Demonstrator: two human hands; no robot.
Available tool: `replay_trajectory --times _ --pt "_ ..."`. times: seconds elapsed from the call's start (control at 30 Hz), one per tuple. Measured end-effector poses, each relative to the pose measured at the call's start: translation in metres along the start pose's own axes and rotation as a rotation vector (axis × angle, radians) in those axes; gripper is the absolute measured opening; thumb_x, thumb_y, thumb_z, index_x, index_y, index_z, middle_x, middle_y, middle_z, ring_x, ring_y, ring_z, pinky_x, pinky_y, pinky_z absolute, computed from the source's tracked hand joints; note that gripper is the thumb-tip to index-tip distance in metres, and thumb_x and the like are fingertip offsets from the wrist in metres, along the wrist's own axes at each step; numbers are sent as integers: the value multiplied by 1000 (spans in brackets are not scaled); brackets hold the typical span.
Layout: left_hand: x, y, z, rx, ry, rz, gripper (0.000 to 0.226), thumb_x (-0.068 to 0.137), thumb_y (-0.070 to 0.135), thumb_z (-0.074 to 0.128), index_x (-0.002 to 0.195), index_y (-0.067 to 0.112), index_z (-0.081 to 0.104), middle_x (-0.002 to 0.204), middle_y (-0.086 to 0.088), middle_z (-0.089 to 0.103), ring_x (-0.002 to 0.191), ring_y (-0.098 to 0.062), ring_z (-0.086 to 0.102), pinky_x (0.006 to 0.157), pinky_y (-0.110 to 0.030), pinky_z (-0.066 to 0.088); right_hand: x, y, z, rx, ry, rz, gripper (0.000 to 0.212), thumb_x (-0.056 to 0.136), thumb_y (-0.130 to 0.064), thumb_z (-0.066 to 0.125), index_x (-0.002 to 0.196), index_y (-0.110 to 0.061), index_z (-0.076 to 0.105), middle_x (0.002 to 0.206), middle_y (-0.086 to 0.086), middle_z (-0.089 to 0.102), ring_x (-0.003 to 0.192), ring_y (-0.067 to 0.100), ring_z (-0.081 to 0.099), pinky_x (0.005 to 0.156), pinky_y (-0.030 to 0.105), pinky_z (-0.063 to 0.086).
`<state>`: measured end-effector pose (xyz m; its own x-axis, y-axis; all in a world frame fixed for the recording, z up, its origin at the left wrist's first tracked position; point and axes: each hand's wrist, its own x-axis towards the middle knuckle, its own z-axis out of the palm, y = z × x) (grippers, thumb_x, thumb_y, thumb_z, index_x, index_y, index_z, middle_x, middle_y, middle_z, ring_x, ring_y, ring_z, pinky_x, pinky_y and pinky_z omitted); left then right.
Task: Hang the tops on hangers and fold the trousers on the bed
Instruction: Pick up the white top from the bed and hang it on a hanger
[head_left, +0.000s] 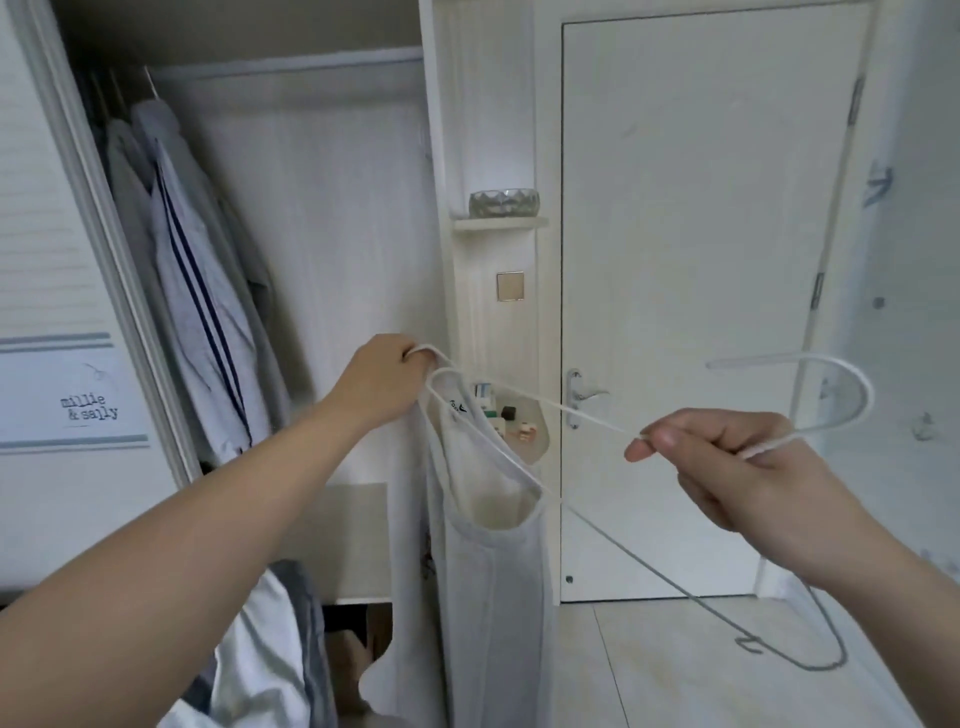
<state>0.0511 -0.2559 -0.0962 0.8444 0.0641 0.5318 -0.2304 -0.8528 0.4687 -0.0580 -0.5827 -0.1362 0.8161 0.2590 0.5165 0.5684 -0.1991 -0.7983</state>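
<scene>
As top (488, 545) hangs from left grip (384, 384), right grip (753, 467) pinches hanger (571, 411)

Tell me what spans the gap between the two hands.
Head view: the hanger's wire arm runs from the left hand to the right hand, with the top hanging from it beside the left hand.

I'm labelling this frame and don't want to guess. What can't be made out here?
Head view only.
White top: its hem is cut off by the bottom edge.
Neck label: print too small to read.
Left hand: curled fingers hide whether they hold only the top's strap or the hanger end too.
Niche items: partly behind the top, too small.
Heaped clothes: cut off bottom left; garment type unclear.
</scene>
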Motion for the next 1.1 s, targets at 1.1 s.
replay_trajectory --times 1.1 --pt "-104 47 10 164 -581 451 37 96 58 47 82 28 65 73 8 59 67 -7 53 62 -30 41 -25 54 96 201 131 208 32 95 -28 61 67 -15 69 43 -5 34 37 10 28 40 16 26"
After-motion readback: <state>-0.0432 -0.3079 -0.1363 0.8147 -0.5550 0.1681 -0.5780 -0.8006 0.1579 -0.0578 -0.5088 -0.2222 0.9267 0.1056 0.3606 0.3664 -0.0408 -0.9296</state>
